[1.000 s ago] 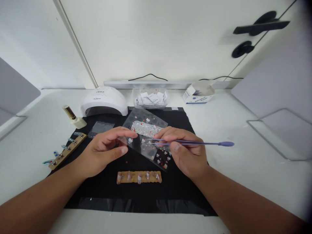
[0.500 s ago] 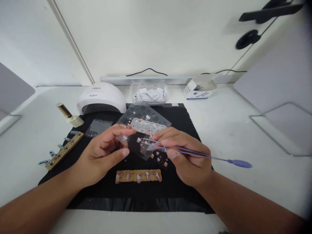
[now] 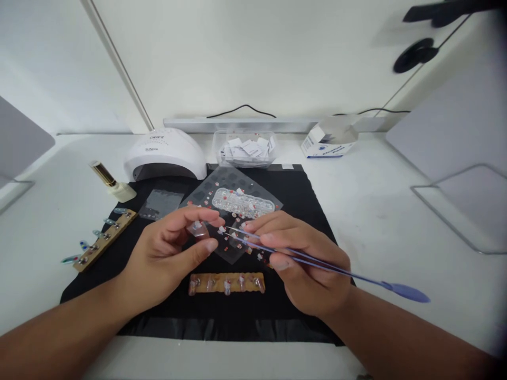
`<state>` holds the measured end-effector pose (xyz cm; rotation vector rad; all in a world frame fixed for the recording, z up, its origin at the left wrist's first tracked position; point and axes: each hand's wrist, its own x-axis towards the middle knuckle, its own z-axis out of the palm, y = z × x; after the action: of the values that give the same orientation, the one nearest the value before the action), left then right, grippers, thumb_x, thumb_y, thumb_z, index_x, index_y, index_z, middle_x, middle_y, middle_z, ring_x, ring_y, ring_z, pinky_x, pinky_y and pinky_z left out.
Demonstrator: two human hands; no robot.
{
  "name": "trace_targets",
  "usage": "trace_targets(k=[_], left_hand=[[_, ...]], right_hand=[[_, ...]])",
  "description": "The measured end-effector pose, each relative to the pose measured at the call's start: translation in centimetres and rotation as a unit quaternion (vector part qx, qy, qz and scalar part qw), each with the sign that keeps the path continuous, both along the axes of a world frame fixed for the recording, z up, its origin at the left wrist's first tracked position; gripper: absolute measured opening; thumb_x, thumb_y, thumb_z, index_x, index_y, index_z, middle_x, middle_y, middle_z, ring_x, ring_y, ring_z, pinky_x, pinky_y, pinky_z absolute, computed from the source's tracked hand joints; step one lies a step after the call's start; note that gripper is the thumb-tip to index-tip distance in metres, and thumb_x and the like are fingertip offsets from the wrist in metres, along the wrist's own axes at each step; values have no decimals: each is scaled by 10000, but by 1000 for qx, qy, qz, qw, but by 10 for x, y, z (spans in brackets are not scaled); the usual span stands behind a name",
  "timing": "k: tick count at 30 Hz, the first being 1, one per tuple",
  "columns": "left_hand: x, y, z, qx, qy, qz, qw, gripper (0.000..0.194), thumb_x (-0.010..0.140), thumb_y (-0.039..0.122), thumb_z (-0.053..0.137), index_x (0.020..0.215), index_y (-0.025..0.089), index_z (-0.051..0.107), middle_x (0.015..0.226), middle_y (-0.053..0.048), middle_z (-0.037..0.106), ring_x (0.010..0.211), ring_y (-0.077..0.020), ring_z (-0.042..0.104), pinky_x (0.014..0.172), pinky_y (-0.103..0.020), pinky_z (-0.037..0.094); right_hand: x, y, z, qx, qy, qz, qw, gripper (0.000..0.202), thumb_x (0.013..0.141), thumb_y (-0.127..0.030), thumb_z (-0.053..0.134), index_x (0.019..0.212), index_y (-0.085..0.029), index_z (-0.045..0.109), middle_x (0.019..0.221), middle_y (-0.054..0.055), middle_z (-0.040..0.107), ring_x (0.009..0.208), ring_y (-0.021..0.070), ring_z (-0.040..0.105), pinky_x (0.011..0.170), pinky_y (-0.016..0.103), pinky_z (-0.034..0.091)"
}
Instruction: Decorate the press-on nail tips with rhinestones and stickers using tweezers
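Both forearms angle in from the lower corners – left hand kinda loosely curled, thumb and index finger apart, right hand in a pinch grip, fingers bent.

Violet-blue tweezers; clear sheet patterned with white figures and red spots; black mat; white desk; near strip tan, its nails pinkish, some with white-and-red figures; left strip tan, its tips blue-green; lamp white, dark lettering; box white, blue print; bottle cream, cap gold
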<state>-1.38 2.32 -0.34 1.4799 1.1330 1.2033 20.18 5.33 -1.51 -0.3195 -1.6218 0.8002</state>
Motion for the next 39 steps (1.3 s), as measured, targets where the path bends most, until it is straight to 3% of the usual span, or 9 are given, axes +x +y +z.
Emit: trace_targets(k=[10,18,25,31,35,39], left_hand=[[7,-2,5,30,9,44,999,249,805,128,765,1022,247,748,890,2,763,823,-121,711,761,-188,586],[11,-9,8,52,62,58,995,278,812,136,745,1050,278,730,880,29,750,755,-105,689,689,-189,574],[11,-11,6,64,136,82,985,224,829,232,756,1036,315,738,848,52,750,776,-142,692,912,-338,547],[12,-15,6,65,122,71,988,283,824,244,768,1072,376,741,952,78,777,865,-130,705,891,-275,556],[14,-14,7,43,85,70,993,280,817,185,758,1015,384,757,869,106,781,781,-97,715,751,-206,565],[14,-12,8,32,88,69,993,232,821,194,754,989,354,766,854,88,780,781,-106,722,747,-204,570]], right_hand=[[-2,-4,2,-26,11,5,1000,310,858,-92,608,1106,-217,747,892,86,770,889,247,733,767,444,614],[-4,-10,1,-44,29,9,999,289,879,-130,599,1108,-211,755,843,85,754,880,246,722,786,445,604],[-3,-11,-3,-67,28,-2,997,313,872,-120,579,1119,-223,742,867,88,739,857,252,715,742,456,604],[-2,-14,0,-37,12,15,999,335,863,-109,592,1154,-191,735,869,106,741,848,253,710,702,442,615],[0,-16,0,-45,14,8,999,326,866,-128,599,1149,-201,742,872,95,750,848,249,708,758,460,614],[1,-13,-3,-51,22,6,998,322,853,-119,606,1128,-196,753,871,85,751,851,247,704,788,460,601]])
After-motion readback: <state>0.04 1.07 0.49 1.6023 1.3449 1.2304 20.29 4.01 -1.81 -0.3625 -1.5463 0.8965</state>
